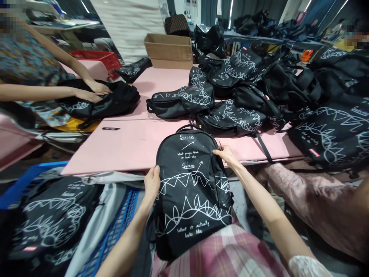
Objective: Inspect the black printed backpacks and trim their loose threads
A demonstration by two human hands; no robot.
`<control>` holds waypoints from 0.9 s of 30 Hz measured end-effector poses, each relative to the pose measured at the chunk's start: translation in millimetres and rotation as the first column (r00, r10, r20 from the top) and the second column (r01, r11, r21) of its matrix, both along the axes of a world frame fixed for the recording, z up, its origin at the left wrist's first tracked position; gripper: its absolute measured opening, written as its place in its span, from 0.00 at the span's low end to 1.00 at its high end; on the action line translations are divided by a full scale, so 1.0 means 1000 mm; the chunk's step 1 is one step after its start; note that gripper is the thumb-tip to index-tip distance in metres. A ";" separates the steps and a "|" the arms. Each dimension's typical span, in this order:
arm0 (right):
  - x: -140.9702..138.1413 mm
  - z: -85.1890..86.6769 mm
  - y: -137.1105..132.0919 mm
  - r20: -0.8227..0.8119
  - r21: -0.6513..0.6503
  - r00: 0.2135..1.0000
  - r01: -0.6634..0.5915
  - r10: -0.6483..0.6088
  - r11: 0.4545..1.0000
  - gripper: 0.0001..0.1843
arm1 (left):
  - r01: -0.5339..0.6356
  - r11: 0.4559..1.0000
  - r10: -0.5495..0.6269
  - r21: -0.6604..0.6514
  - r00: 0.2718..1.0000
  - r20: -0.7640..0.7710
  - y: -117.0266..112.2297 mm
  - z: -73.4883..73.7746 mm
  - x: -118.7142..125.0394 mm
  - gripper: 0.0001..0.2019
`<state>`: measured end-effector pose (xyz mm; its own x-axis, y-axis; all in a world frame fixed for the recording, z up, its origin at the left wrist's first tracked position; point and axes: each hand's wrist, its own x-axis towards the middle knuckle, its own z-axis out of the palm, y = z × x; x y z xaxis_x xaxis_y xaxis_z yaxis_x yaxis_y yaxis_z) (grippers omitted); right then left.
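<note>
A black backpack (191, 192) with white scribble print and the word "Success" leans from my lap up against the edge of the pink table (132, 142). My left hand (152, 182) grips its left side, fingers curled behind the edge. My right hand (226, 154) pinches the upper right side near the zipper, with something thin between the fingers that I cannot name.
Several more black printed backpacks (230, 92) pile across the table's right and far side. A blue crate (115, 231) at lower left holds another backpack. Across the table on the left, a person's hands (92, 92) press on a black bag. A cardboard box (168, 50) stands at the back. A small dark tool (111, 128) lies on the table.
</note>
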<state>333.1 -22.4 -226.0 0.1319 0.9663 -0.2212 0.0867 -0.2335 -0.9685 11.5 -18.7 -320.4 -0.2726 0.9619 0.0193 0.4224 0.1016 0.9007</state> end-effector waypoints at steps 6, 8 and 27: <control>0.004 0.004 -0.001 0.013 -0.015 1.000 -0.022 0.022 1.000 0.08 | 0.014 1.000 -0.014 0.011 1.000 -0.005 -0.002 0.002 0.000 0.22; 0.006 0.006 -0.003 0.001 -0.030 0.999 -0.043 0.043 0.999 0.10 | 0.007 1.000 -0.007 0.007 1.000 -0.002 -0.002 0.002 0.001 0.22; 0.013 0.001 -0.012 -0.070 -0.009 0.995 -0.065 0.064 0.998 0.12 | -0.018 0.999 0.015 0.035 0.995 0.097 0.000 -0.003 0.003 0.21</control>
<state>346.2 -34.1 -224.9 0.0532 0.9698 -0.2382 0.0340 -0.2402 -0.9701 14.2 -18.9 -323.9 -0.2907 0.9564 0.0262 0.3319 0.0752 0.9403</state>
